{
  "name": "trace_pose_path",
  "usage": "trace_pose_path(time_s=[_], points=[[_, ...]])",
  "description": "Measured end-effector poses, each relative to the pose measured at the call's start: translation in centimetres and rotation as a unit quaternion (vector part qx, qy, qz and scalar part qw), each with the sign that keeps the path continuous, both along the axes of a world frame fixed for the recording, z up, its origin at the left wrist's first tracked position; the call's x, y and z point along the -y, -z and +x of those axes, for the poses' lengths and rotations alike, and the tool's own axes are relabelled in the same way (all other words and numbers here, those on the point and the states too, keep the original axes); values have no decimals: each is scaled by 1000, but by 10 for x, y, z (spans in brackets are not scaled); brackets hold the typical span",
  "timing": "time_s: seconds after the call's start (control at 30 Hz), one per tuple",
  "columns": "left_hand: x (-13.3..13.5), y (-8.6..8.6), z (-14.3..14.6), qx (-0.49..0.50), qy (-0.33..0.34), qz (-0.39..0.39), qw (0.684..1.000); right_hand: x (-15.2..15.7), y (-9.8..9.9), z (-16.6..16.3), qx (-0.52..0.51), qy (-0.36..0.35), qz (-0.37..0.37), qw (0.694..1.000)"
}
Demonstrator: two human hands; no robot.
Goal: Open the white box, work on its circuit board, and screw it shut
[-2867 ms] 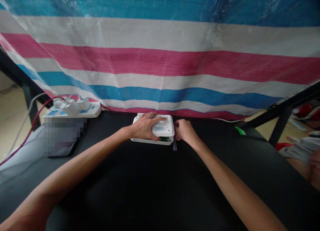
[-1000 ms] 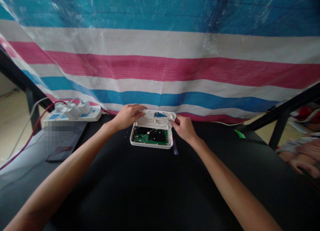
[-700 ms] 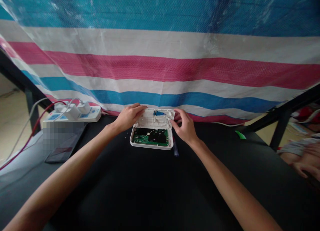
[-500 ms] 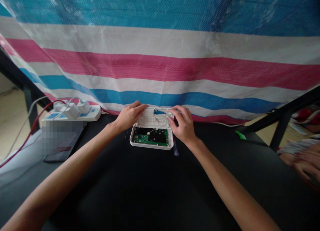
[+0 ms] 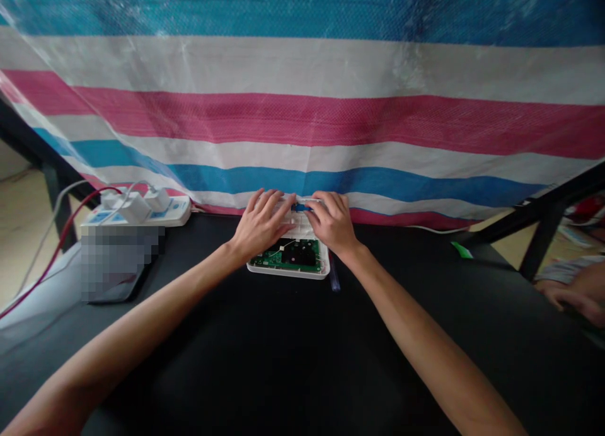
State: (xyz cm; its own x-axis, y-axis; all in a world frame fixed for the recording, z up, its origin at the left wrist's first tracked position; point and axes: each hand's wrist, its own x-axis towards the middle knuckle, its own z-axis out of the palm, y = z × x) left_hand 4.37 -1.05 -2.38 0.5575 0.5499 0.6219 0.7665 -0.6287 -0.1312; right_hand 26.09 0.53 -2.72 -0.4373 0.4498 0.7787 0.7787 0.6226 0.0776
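Note:
A white plastic device case (image 5: 288, 273) lies opened on the black table, with a green circuit board (image 5: 300, 254) showing inside. Its white cover (image 5: 301, 229) is tipped up at the back, and a blue fibre connector (image 5: 300, 207) sits at the cover's upper part. My left hand (image 5: 263, 224) is closed over the cover's left side, thumb reaching toward the connector. At the connector's right end, my right hand (image 5: 333, 222) has its thumb and fingers closed around it; the fingertips are partly hidden. A dark, see-through stick (image 5: 334, 275) lies just right of the case.
A power strip (image 5: 176, 213) with plugs and cables stands at the back left, by a dark tablet-like slab (image 5: 118, 291), partly pixelated. A green scrap (image 5: 461, 250) lies at right. Behind hangs a striped tarp (image 5: 302, 121). Another person's hand (image 5: 574, 300) shows at far right.
My left hand has shifted right and spread across the cover's left side. My right hand has moved left onto the connector's right end. The view has tilted slightly.

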Motion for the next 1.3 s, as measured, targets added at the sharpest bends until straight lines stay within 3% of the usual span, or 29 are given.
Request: trace_pose_path(time_s=[0.2,0.43,0.67,0.97,1.3], points=[[-1,16,12,19,-26,15,999,-11,-4,10,68,-54,23,996],[-5,19,11,17,-35,5,999,-24,-4,16,106,-134,23,985],[-2,20,12,5,-39,23,999,-22,0,19,118,-122,63,983],[-3,19,12,17,-31,-25,999,-19,-3,20,113,-116,-18,987],[-6,21,11,35,-16,-34,999,-16,2,16,97,-62,1,993]])
